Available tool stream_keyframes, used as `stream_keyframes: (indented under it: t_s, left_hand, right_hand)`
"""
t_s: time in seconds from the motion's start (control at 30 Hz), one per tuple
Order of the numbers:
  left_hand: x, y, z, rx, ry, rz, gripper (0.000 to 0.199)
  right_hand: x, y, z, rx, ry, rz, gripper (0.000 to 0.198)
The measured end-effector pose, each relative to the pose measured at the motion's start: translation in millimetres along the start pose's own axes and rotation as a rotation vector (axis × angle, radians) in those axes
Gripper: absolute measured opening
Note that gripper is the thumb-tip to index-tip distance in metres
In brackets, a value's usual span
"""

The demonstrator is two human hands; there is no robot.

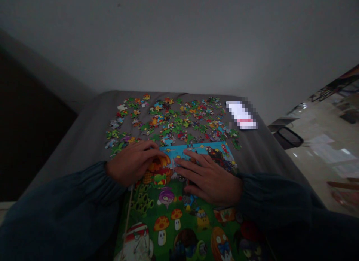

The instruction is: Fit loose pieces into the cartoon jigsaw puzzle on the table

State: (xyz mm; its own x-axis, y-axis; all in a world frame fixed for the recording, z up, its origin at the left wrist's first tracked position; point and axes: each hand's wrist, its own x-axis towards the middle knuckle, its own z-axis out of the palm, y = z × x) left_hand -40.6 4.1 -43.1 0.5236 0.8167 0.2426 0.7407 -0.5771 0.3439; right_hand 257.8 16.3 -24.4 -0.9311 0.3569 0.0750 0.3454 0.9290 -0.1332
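Observation:
A colourful cartoon jigsaw board (165,195) lies before me, with mushrooms and a purple plant on green and a blue strip along its top. My left hand (136,160) rests at the board's upper left, its fingers bent and drawn together, tips down by the blue strip. Whatever is under those fingertips is hidden. Across the board's upper middle lies my right hand (206,176), palm down with fingers spread and holding nothing visible. Past the board's top edge is a scatter of loose jigsaw pieces (174,120), the nearest close to my left hand.
The grey cloth-covered surface (81,137) meets a pale wall (179,47) at the back. A phone with a lit, blurred screen (242,115) lies at the right rear. Off the right edge, a shiny floor (319,152) and a dark-framed object (288,137) are visible.

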Motion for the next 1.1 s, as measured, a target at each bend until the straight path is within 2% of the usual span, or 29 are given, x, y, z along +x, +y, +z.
stream_keyframes:
  t_s: [0.33,0.97,1.1]
  left_hand:
    - [0,1,1,0.004,0.021,0.023,0.04]
    - [3,5,-9,0.014,-0.053,0.014,0.035]
    - [2,4,-7,0.011,-0.016,0.013,0.034]
  right_hand:
    - [0,0,0,0.005,0.003,-0.006,0.05]
    - [0,1,1,0.018,0.006,-0.003,0.052]
    - [0,0,-1,0.033,0.003,0.007,0.05]
